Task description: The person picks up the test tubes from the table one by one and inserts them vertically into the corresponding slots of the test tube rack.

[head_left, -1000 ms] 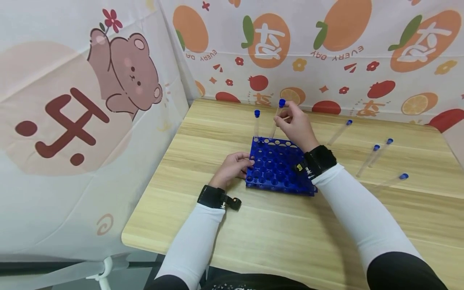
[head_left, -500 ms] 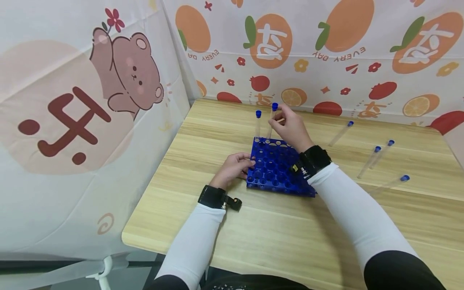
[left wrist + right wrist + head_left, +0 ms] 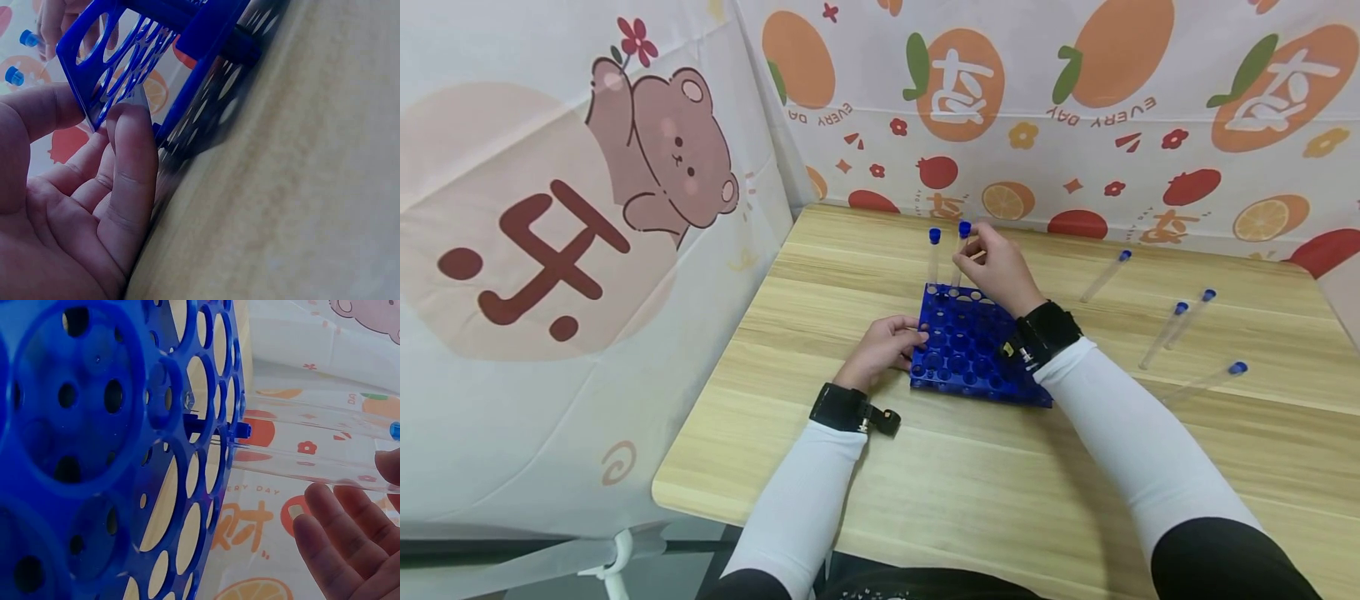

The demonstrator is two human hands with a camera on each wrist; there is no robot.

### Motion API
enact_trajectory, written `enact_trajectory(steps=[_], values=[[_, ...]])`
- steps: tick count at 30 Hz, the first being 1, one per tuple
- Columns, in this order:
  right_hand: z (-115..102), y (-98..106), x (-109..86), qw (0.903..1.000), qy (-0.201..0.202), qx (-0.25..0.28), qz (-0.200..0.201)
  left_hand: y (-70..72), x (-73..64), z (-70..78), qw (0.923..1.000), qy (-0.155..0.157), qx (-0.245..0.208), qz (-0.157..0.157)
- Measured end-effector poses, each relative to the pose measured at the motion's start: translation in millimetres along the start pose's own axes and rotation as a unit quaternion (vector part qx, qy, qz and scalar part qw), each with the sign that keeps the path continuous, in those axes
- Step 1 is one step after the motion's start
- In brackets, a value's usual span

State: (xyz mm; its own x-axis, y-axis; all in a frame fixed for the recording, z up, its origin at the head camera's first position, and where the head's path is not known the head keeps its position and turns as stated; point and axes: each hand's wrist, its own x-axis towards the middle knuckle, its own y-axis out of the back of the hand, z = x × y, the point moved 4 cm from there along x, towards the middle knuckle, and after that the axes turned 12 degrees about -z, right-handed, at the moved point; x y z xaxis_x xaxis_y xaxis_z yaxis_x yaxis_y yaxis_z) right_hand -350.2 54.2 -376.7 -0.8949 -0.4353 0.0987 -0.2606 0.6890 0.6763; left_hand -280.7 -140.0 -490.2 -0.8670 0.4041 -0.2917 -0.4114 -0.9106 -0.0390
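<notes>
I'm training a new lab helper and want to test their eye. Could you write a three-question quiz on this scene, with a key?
1. How many capped tubes lie on the table to the right of the blue rack?
2. True or false: the right hand is at one of those lying tubes.
3. What does the left hand grip? a) a tube; b) the rack's edge; c) nothing.

Key:
1. Four.
2. False; it is at an upright tube in the rack.
3. b.

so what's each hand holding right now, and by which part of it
The right hand pinches a clear tube by its upper part, below the blue cap. The left hand grips the blue rack by its left edge.
</notes>
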Motion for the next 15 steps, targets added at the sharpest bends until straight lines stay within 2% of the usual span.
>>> enact_trajectory(steps=[15], values=[[2.1, -5.5, 0.4, 0.9999, 0.003, 0.001, -0.015, -0.3, 0.4, -0.3, 1.0000, 0.003, 0.000, 0.000]])
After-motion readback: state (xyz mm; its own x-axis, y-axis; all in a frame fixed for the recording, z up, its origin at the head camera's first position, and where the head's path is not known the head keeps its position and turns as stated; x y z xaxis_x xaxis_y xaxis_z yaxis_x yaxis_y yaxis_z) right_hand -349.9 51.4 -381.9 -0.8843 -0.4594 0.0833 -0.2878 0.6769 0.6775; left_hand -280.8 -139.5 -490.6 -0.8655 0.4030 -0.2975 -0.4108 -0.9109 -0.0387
